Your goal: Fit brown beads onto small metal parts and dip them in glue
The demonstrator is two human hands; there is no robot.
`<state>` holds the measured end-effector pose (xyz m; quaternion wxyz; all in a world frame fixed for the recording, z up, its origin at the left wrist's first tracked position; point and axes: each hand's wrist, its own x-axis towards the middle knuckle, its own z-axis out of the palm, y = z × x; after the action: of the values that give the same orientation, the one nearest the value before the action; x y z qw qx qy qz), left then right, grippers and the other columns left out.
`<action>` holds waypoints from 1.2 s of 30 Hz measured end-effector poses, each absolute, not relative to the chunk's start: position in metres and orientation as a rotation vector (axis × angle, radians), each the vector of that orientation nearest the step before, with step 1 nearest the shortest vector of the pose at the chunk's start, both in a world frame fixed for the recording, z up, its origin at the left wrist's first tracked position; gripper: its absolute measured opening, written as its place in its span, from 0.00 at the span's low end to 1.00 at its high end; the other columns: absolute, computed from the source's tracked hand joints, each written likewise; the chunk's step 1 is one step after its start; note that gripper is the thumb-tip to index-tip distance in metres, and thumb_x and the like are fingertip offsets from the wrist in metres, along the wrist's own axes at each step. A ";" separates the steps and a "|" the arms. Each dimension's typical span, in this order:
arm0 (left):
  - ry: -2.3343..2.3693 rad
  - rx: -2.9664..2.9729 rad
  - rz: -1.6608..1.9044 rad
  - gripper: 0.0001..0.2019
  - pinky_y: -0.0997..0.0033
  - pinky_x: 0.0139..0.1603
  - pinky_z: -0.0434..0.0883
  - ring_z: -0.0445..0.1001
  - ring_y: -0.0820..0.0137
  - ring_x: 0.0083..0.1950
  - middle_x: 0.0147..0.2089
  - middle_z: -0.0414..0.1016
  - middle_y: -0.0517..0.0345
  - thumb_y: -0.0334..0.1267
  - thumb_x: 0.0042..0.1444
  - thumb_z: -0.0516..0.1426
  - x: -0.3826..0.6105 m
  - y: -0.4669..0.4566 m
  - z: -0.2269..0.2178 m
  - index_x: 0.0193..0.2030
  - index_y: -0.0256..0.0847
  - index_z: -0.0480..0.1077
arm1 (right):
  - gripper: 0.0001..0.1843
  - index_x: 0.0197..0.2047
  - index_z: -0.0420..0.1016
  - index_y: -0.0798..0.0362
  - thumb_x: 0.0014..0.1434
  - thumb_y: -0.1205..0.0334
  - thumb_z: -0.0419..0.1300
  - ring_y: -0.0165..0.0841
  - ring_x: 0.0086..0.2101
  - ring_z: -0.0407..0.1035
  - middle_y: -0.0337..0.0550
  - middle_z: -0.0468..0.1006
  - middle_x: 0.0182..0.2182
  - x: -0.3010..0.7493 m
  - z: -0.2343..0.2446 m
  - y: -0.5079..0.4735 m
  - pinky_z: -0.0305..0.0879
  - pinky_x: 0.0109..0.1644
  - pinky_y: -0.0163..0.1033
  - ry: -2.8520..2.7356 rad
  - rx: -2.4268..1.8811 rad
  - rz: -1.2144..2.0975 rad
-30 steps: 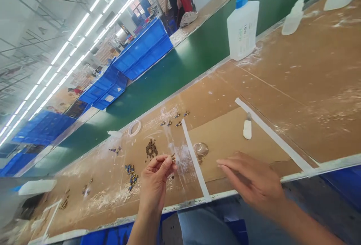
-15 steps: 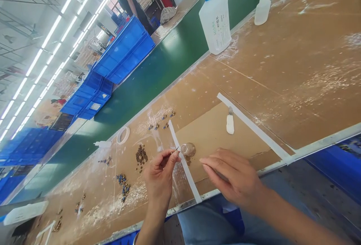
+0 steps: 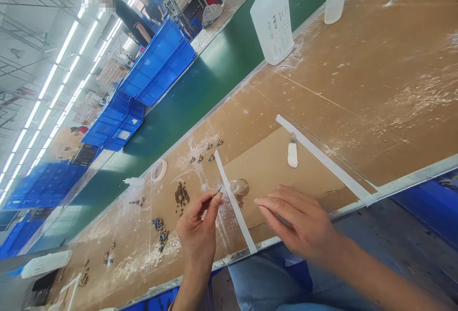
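A: Small metal part (image 3: 218,190), pinched between the left hand's (image 3: 198,227) thumb and forefinger, raised just above the bench (image 3: 358,87) at its near edge. It is too tiny to make out clearly.

B: And the right hand (image 3: 298,222)?

A: Flat, fingers together and stretched out, grasping nothing, over the cardboard sheet (image 3: 272,168) between two white strips (image 3: 234,203).

B: What lies just past the part?

A: A little clear dish (image 3: 239,187), right beside the strip. Left of it, a heap of brown bits (image 3: 181,195) and scattered blue-and-gold pieces (image 3: 160,230).

B: Further out?

A: A white tube (image 3: 292,153) on the cardboard, a tape ring (image 3: 158,170), then a big white bottle with a blue cap (image 3: 272,17) by the green belt (image 3: 200,96). Blue crates (image 3: 157,65) stand beyond it.
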<state>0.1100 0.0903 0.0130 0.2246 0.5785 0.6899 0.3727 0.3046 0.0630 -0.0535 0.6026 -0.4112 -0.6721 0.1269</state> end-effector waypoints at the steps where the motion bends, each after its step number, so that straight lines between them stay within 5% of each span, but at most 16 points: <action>1: 1.920 1.548 1.086 0.09 0.72 0.43 0.75 0.80 0.68 0.36 0.33 0.82 0.60 0.44 0.50 0.68 0.105 0.086 0.014 0.37 0.45 0.80 | 0.11 0.46 0.70 0.55 0.60 0.75 0.59 0.29 0.34 0.69 0.41 0.77 0.33 0.305 -0.054 0.062 0.70 0.42 0.38 -1.554 -0.955 0.287; 16: 2.161 1.300 1.082 0.13 0.69 0.43 0.76 0.80 0.65 0.39 0.35 0.83 0.56 0.49 0.50 0.67 0.040 0.017 -0.029 0.36 0.42 0.80 | 0.12 0.47 0.72 0.51 0.61 0.72 0.59 0.29 0.33 0.74 0.38 0.80 0.34 0.305 -0.050 0.061 0.73 0.44 0.35 -1.632 -0.976 0.166; 36: 2.209 1.348 1.028 0.10 0.65 0.44 0.75 0.79 0.63 0.38 0.34 0.82 0.56 0.47 0.48 0.67 0.045 0.025 -0.027 0.34 0.44 0.81 | 0.12 0.48 0.71 0.48 0.63 0.72 0.59 0.28 0.34 0.74 0.36 0.80 0.33 0.306 -0.049 0.059 0.72 0.42 0.35 -1.653 -1.007 0.158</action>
<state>0.0451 0.0248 -0.0273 0.1779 0.4763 0.7807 0.3633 0.3062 0.0592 -0.0494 0.5644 -0.4281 -0.7026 0.0673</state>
